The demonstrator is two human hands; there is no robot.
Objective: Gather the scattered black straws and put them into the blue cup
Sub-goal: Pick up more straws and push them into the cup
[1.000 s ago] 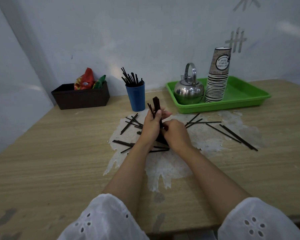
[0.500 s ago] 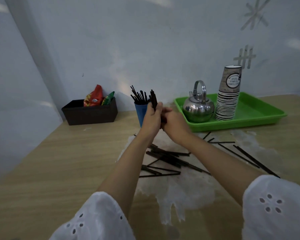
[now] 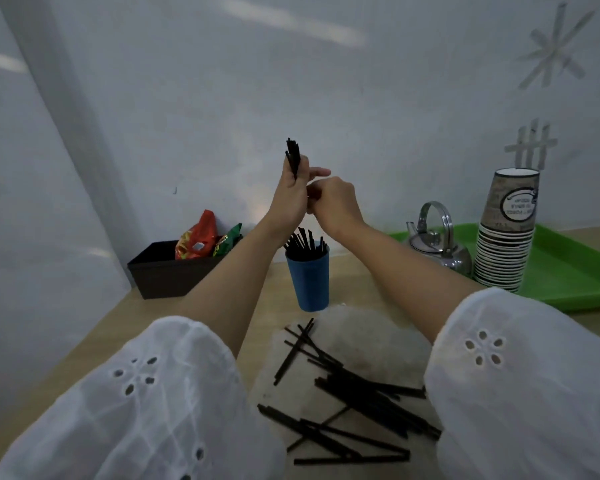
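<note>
The fingers (image 3: 286, 174) of the left hand (image 3: 289, 202) are curled round a small bundle of black straws (image 3: 292, 152), held upright with the tips standing clear above the fist. The right hand (image 3: 335, 202) sits just beside it, touching at the knuckles, its fingers curled inward. Whether they pinch the lower ends of the bundle or hold nothing cannot be told, since the left hand hides that part. Both hands hang above the blue cup (image 3: 310, 285), which stands on the desk (image 3: 355, 289) with a cluster of straws (image 3: 302, 242) already leaning in it.

Nearer the person, many loose straws (image 3: 354, 389) lie crossed on a pale patch of the desk, so the task looks only partly done.

The straws appear light, thin, stiff and smooth. A loose grip would likely let single ones slide out, and a hard squeeze could kink them. Holding near the middle, with the ends evened, should keep the bundle together as it is lowered into the cup. The cup looks light, and the straws already in it could catch the incoming ends or tip it.
</note>
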